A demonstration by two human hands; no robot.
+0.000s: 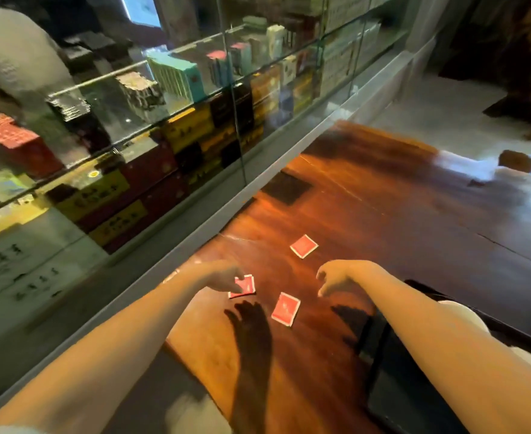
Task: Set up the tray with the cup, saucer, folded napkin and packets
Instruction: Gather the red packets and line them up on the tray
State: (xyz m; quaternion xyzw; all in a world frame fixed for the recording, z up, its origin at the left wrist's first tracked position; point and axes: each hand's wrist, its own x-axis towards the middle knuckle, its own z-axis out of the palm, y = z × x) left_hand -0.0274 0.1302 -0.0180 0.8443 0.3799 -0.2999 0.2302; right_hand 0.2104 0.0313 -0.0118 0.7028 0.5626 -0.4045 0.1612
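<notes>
Meanwhile left hand [223,277] fingers [237,288] pinch a tilted red packet [246,285]

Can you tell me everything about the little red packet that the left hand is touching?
The red packet is small, flat and square, with a pale edge. It looks like paper. It lies flat on the brown wooden table, a bit crooked. The left hand has its fingertips on its near-left part, hiding some of it. Nothing else touches it.

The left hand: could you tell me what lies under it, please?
Under the left hand lies a red packet on the wooden table; the fingers cover its upper left corner, so whether they pinch it is unclear.
</notes>
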